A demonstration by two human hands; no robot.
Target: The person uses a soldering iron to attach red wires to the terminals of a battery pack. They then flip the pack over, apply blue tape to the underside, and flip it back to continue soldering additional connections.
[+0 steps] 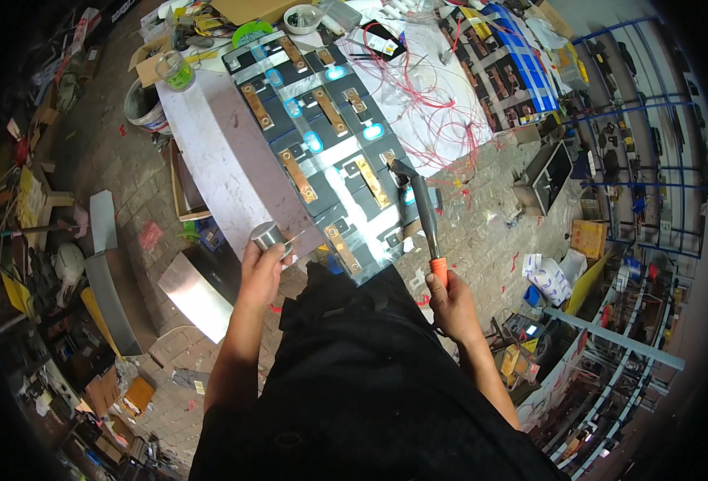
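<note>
My right hand [453, 306] grips a large soldering iron [425, 207] by its orange handle. Its dark, bent tip lies at a copper terminal on the right edge of a battery pack [346, 160]; whether they touch I cannot tell. Between the fingers of my left hand [259, 276] is a silver spool of solder wire [268, 236], with a thin end of wire sticking out toward the pack. Black cells make up the pack, joined by flat copper bars [296, 176] and crossed by clear tape. Bright glare covers its near part.
Left of the pack runs a pale work surface [210, 152] bearing a glass jar [175, 72]. Tangled red wires [426, 100] lie on white sheeting beyond, beside a second pack [502, 68]. A metal box [543, 178] and blue shelving [643, 104] stand to the right.
</note>
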